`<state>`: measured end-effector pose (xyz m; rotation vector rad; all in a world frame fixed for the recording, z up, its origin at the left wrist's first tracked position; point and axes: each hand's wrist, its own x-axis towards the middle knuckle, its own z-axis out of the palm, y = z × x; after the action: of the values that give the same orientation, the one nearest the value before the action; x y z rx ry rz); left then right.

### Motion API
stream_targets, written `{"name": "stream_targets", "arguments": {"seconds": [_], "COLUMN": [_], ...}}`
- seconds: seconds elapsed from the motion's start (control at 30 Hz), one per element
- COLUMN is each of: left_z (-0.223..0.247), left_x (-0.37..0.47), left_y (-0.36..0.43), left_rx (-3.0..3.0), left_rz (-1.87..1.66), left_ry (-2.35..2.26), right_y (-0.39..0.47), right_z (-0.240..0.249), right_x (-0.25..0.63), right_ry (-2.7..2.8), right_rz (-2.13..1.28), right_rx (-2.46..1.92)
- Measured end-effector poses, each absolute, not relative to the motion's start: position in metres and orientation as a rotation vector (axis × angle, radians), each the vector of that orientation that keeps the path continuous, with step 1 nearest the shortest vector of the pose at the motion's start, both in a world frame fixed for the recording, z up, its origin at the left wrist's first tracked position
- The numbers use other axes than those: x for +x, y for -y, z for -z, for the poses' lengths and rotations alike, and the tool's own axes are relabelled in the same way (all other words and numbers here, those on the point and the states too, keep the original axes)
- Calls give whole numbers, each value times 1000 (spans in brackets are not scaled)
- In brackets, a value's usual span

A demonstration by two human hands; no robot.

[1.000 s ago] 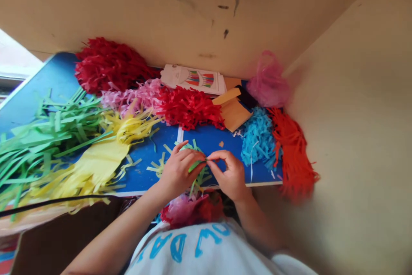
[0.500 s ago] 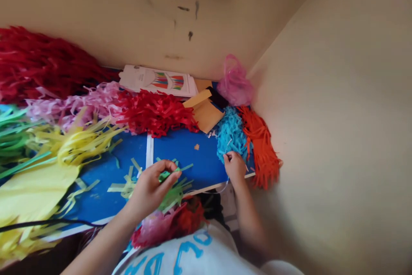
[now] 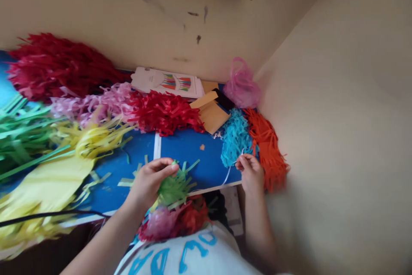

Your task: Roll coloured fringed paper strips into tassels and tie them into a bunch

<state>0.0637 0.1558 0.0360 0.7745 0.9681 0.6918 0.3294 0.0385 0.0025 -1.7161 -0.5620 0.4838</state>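
My left hand (image 3: 148,180) is closed in a pinch on the top of a green tissue-paper tassel (image 3: 176,187), whose cut strips fan out below the fingertips over the table's front edge. Between the fingertips of my right hand (image 3: 251,174) is a thin white string (image 3: 228,174). One part of it sticks up above the fingers and another curves down to the left. Just behind that hand lie a light-blue fringed tassel (image 3: 236,135) and an orange one (image 3: 268,157). A pink, red and orange bunch of tassels (image 3: 178,219) rests at my lap.
The blue table (image 3: 180,146) meets a wall behind. On it lie red fringe (image 3: 165,112), pink fringe (image 3: 109,99), yellow tissue paper (image 3: 58,185), green strips (image 3: 25,131), a brown envelope (image 3: 214,116), a printed white packet (image 3: 167,82) and a pink plastic bag (image 3: 242,86).
The view has shifted a little, so the table's things sit farther right. My right hand has moved right with the string, its palm turned more upward. My left hand keeps its pinch on the green tassel.
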Motion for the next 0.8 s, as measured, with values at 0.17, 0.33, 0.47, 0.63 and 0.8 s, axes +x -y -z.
{"name": "stream_targets", "arguments": {"seconds": [0.17,0.33,0.47,0.63,0.8], "left_z": [-42,-43,-43,-45,-46], "left_x": [68,59,51,48,46], "left_y": [-151,-146,-147,-148,-148], "left_rx": [418,328,302,261,275], "left_rz": [-625,-639,-665,-656,-630], "left_ry": [-821,-748,-720,-707,-687], "right_y": [-60,-75,-75,-76,-77], "right_z": [-30,-41,-46,-47,-46], "right_x": [256,215,207,204,204], "right_ry": [872,1052,1152,1165,1165], "right_rz": [-665,-700,-702,-703,-648], "right_rx": [-1501,-1412,-1425,-1466,-1511]}}
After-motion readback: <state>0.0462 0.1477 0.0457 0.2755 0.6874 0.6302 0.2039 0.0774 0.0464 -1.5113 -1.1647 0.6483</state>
